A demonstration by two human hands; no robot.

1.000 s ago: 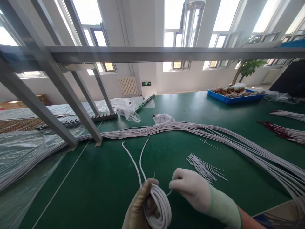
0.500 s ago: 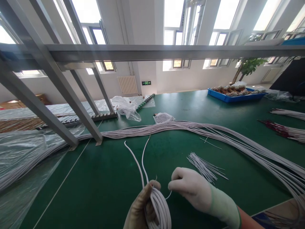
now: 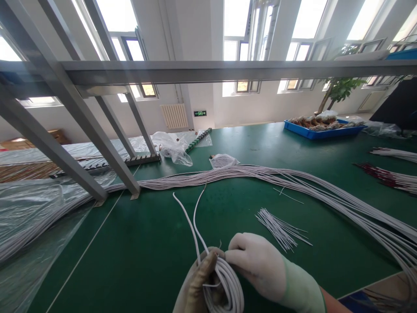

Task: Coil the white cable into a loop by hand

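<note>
white wire coil [image 3: 224, 282] low over green table [image 3: 146, 243], left hand [image 3: 198, 287] grip closed round it; right hand [image 3: 257, 265] pinching thin tie. risk: loose tails spring, coil unwinds.

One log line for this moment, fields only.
left hand: grips cable coil | right hand: fingertips at coil | two cable tails: on green table

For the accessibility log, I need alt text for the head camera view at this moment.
Two gloved hands at the bottom edge grip a coil of white cable: the left hand holds it, the right hand pinches at its top. Two cable ends trail over the green table toward a long bundle of white cables; a blue tray sits far right.
</note>
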